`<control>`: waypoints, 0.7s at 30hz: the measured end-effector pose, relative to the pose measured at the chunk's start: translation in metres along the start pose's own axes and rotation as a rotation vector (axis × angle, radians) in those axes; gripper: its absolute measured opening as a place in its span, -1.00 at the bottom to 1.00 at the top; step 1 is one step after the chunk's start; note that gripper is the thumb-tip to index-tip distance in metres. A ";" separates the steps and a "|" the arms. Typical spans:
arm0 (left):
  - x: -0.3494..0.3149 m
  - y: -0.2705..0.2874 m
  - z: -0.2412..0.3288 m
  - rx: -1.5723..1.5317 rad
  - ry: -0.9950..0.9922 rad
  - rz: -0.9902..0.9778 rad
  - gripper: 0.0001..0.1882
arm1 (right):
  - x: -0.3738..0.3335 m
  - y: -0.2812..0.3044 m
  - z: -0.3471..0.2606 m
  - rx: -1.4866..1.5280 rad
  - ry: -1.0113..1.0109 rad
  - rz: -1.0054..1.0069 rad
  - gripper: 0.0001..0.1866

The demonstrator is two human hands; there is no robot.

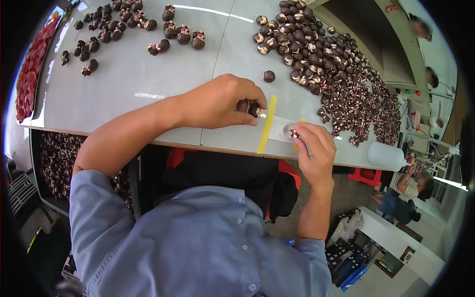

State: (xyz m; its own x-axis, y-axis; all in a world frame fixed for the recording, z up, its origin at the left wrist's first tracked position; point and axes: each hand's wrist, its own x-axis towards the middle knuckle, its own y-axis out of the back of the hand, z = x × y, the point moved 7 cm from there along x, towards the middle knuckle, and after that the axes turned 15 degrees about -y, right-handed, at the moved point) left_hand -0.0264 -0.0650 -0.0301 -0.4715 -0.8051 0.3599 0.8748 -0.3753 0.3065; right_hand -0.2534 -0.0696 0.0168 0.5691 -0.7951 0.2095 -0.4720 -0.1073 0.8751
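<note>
My left hand (230,104) is closed around a small dark brown figurine head (256,111) with a cream face, pinched between thumb and fingers beside a yellow tape strip (267,124). In my right hand (316,148), a small dark figurine body (295,133) with red and white details is pinched at the fingertips. It is close against a small round white cup (285,130); I cannot tell whether the two touch. The cup sits on a pale strip between the tapes. One loose brown ball-shaped piece (268,76) lies just beyond my hands.
Brown heads (311,49) are heaped at the far right, beside a pile of smaller pieces (356,109). A white squeeze bottle (386,156) lies near the right edge. Joined figurines (183,34) stand at the far left. A bin (49,195) of brown pieces sits below the table.
</note>
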 end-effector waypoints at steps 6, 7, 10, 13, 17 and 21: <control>-0.007 -0.007 -0.002 -0.017 -0.019 0.015 -0.65 | 0.007 0.002 -0.009 -0.140 -0.004 -0.061 -0.70; -0.008 -0.007 -0.002 -0.022 -0.018 0.021 -0.65 | 0.007 0.001 -0.009 -0.166 0.002 -0.067 -0.70; -0.007 -0.009 -0.002 0.010 -0.037 0.021 -0.65 | 0.007 0.000 -0.010 -0.216 0.011 -0.074 -0.71; -0.006 -0.010 -0.003 -0.008 -0.004 0.007 -0.63 | 0.007 0.000 -0.010 -0.244 0.017 -0.074 -0.71; -0.007 -0.009 -0.004 -0.029 0.053 0.032 -0.60 | 0.009 -0.001 -0.013 -0.266 0.030 -0.080 -0.70; -0.007 -0.010 -0.004 -0.032 0.057 0.032 -0.59 | 0.009 0.000 -0.016 -0.288 0.037 -0.075 -0.70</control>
State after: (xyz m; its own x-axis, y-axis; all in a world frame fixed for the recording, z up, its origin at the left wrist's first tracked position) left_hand -0.0315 -0.0570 -0.0393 -0.4373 -0.8413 0.3178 0.8926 -0.3631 0.2671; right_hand -0.2376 -0.0677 0.0254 0.6221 -0.7683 0.1505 -0.2198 0.0131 0.9755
